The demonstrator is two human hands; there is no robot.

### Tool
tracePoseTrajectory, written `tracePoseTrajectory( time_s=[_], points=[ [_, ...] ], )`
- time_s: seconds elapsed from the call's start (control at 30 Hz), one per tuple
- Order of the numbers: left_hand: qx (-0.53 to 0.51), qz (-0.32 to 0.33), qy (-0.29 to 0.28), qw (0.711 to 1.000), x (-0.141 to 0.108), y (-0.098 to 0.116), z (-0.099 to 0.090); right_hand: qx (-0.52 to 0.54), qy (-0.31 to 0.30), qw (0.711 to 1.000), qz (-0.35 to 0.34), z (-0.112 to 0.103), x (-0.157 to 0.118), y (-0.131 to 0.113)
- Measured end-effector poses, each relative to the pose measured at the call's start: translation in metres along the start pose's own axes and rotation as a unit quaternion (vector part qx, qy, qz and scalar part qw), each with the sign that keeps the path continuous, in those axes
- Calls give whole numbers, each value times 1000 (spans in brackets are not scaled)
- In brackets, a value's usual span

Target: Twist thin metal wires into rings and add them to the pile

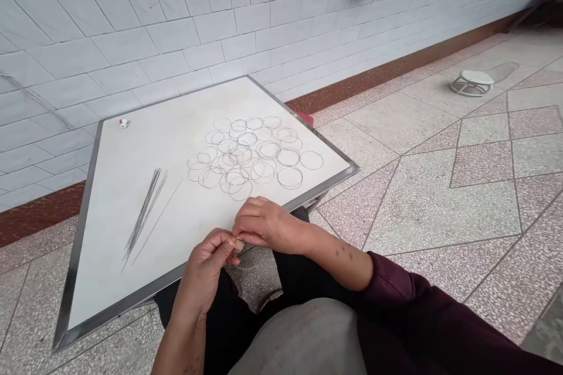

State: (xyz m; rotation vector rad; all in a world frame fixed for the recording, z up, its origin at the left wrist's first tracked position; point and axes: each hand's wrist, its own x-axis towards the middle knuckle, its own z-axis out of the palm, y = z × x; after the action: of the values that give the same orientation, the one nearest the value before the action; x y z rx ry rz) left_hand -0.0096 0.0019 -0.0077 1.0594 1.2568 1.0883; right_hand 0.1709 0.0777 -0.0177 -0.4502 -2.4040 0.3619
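Left hand (204,272) pinching thin wire (246,266) between thumb and fingertips, right hand (264,225) curling close alongside, its grip unclear. Wire rings (250,155) lying spread across white board (109,217), straight wires (145,211) sitting separately for easy reach.

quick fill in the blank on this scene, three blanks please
The left hand and right hand pinch a thin ____ at the near edge of the white board.
A bundle of straight wires lies to the ____ of the wire rings in this view.
The board's rim is framed in ____.

Missing words: wire; left; metal
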Motion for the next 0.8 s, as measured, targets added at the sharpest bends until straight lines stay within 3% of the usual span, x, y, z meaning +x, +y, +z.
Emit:
tracePoseTrajectory(
  time_s=[0.2,0.4,0.8],
  points=[
    [-80,-62,31,994,-2,3,1,35,53,997,42,-1,-1,0],
    [-124,-41,63,989,0,3,4,41,56,996,48,3,-3,1],
    [23,65,112,991,1,-8,9,78,23,996,46,7,-8,3]
  ],
)
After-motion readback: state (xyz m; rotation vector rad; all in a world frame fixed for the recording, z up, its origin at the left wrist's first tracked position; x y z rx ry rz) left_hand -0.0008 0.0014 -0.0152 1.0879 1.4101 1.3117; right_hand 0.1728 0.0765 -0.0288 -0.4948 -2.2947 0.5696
